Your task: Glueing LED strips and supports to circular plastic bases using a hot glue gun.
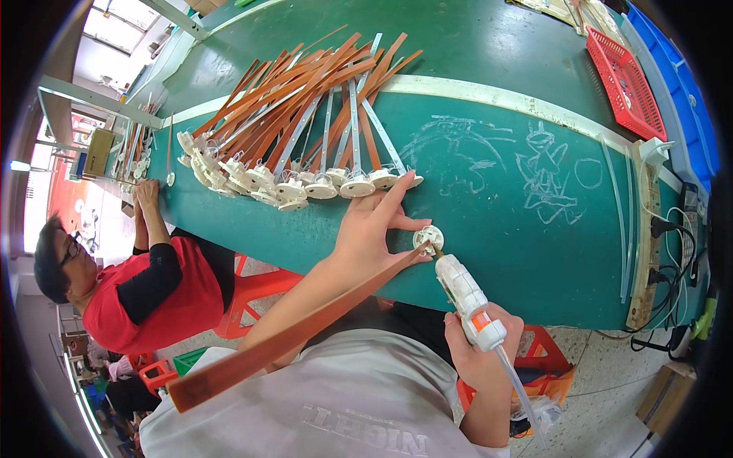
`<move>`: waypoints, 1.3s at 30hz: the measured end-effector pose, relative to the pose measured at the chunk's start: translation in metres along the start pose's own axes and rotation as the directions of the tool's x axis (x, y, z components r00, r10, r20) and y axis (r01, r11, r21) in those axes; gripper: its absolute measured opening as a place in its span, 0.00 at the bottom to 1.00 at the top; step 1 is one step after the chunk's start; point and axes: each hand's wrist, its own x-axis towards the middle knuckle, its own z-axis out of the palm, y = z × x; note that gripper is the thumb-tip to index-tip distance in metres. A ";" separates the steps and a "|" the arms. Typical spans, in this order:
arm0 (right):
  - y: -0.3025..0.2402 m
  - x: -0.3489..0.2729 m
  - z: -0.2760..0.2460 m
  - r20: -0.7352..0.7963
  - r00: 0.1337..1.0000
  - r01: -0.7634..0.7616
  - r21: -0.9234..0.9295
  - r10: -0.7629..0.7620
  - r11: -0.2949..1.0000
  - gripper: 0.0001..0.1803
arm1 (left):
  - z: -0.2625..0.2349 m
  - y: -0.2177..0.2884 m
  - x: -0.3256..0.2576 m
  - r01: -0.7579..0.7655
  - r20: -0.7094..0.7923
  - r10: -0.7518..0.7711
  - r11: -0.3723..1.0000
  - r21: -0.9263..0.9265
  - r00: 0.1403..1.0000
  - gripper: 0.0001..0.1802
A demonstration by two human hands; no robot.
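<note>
My left hand (365, 235) grips a small round white plastic base (424, 233) between its thumb and a finger, while the index finger reaches out toward the pile. From that base a long flat brown strip (282, 337) runs down to the left across my forearm. In my right hand (489, 355) is a white and orange hot glue gun (460, 284), its tip at the base where the strip joins. A translucent glue stick (521, 391) sticks out of the gun's back. Just beyond my left hand lie several white round bases (263, 177) with brown and silvery strips (305, 85) fanned away.
The green table (504, 252) bears chalk-like white drawings. A red basket (628, 84) and blue bins (687, 99) stand at the far right, near a power strip (647, 252) with cables. At the left a person in red (156, 294) sits by the table with more strips.
</note>
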 end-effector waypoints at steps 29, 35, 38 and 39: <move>-0.014 0.002 -0.002 -0.033 0.980 -0.199 -0.028 0.198 0.980 0.12 | -0.004 0.004 -0.001 0.049 0.023 -0.048 0.999 -0.008 0.999 0.58; -0.008 0.003 -0.009 0.073 0.971 -0.218 -0.138 0.229 0.966 0.13 | -0.001 -0.003 -0.004 -0.023 -0.008 0.023 1.000 -0.019 1.000 0.58; -0.008 0.009 -0.008 0.041 0.986 -0.149 -0.196 0.160 0.969 0.11 | -0.001 0.000 -0.005 0.007 -0.009 -0.007 0.999 0.047 1.000 0.59; -0.008 0.011 -0.007 0.015 0.989 -0.141 -0.193 0.147 0.971 0.11 | -0.002 0.000 -0.005 -0.003 -0.031 0.004 0.999 0.033 1.000 0.59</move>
